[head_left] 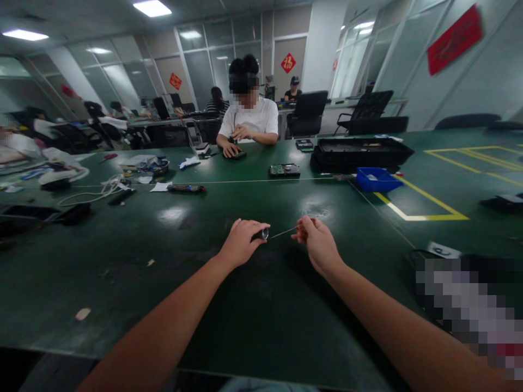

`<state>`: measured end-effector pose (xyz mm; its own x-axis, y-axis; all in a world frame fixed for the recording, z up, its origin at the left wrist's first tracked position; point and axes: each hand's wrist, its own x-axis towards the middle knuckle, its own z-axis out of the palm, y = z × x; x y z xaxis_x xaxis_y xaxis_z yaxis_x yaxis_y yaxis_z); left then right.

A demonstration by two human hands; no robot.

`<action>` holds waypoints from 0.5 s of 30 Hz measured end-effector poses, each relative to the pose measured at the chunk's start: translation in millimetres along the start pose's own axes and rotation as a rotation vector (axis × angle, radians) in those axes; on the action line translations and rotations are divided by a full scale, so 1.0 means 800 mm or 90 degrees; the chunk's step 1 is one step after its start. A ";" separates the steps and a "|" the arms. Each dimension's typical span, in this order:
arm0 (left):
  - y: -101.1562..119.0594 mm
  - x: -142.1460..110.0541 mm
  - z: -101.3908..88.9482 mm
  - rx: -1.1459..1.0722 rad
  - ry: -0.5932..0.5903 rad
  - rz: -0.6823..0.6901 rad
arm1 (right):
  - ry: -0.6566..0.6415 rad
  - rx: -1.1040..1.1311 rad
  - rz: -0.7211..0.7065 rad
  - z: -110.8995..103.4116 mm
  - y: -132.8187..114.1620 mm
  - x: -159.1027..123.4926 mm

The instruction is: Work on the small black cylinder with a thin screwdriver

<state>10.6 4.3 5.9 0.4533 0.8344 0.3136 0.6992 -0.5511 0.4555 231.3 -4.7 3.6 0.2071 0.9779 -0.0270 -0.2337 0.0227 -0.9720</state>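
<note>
My left hand (242, 243) is closed around a small dark cylindrical piece (265, 233), its shiny round end facing right; most of it is hidden by my fingers. My right hand (317, 242) pinches a thin metal rod-like tool (283, 233). The tool's slim tip points left toward the shiny end, and a narrow gap seems to separate them. Both hands are over the dark green tabletop (261, 321), near its middle. The exact kind of either held thing is too small to make out.
Ahead lies a hard drive (284, 170) with a green circuit board. A pen-shaped tool (186, 188) and a white cable (96, 193) lie left. A blue bin (376, 179) and long black tray (359, 155) stand right. A co-worker (249, 120) sits opposite, hands on a dark device.
</note>
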 end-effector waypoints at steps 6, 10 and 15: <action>0.003 -0.001 0.004 -0.041 0.012 -0.020 | -0.066 -0.021 -0.077 0.003 0.002 -0.004; 0.006 -0.002 0.003 -0.052 0.007 -0.016 | -0.094 -0.070 -0.091 0.002 -0.002 -0.008; 0.002 -0.001 0.005 -0.073 0.035 -0.021 | -0.101 -0.134 -0.116 0.002 -0.007 -0.012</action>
<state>13.8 2.7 2.9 0.3987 0.8516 0.3403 0.6435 -0.5242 0.5578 229.3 -14.2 9.4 0.0725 0.9824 0.1723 -0.0021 0.1729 -0.9849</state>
